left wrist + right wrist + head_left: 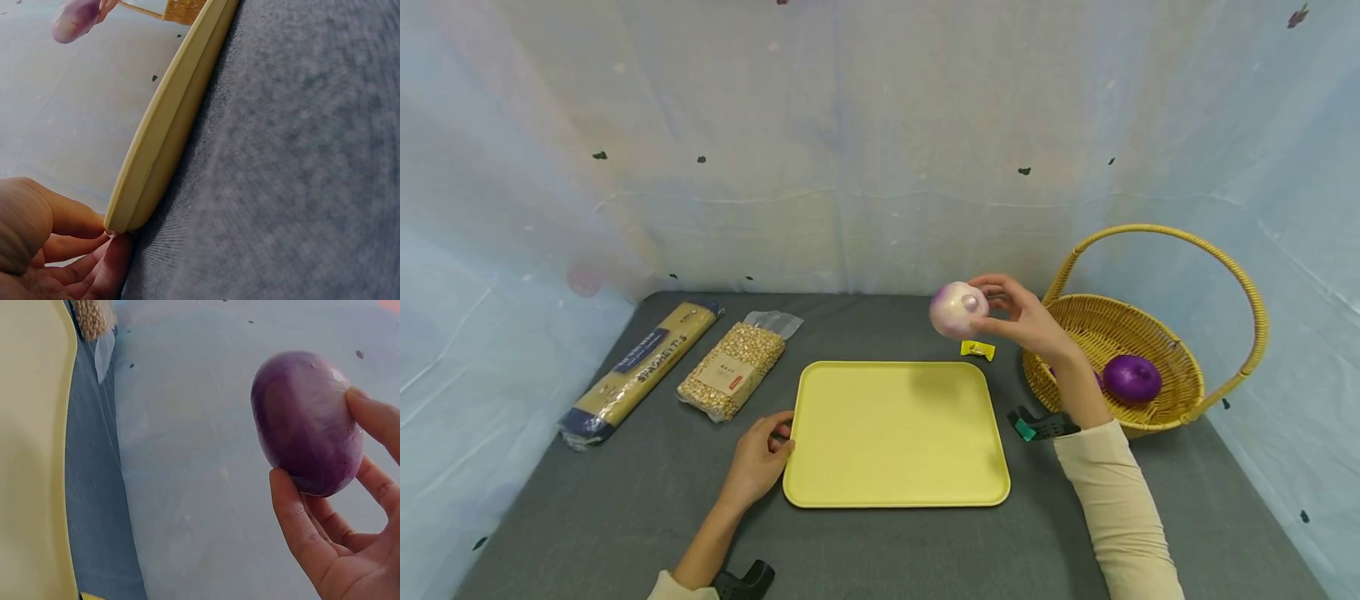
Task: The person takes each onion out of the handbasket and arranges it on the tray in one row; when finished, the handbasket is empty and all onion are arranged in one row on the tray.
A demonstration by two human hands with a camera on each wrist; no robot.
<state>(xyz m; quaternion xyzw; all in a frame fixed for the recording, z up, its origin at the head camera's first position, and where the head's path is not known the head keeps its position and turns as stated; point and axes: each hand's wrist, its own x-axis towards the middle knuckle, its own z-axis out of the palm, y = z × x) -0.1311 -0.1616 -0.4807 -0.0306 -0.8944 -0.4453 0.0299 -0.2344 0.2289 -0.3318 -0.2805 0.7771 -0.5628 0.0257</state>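
Observation:
My right hand [1017,312] grips a purple-and-white onion [957,311] between thumb and fingers, raised above the far right part of the yellow tray [895,433]. The right wrist view shows the onion's purple side [306,425], with fingertips touching it at the edges. At the tray's left edge, my left hand [758,458] pinches the rim. In the left wrist view its thumb and fingers meet at the tray's rim [156,137]. Below the held onion lies a small yellow wrapped packet [977,350].
On the right stands a wicker basket [1187,371] with a tall handle, holding a purple onion [1132,378] and another purple thing partly hidden by my right arm. A spaghetti pack [643,367] and a clear bag of pale beans or grains [733,371] lie on the left.

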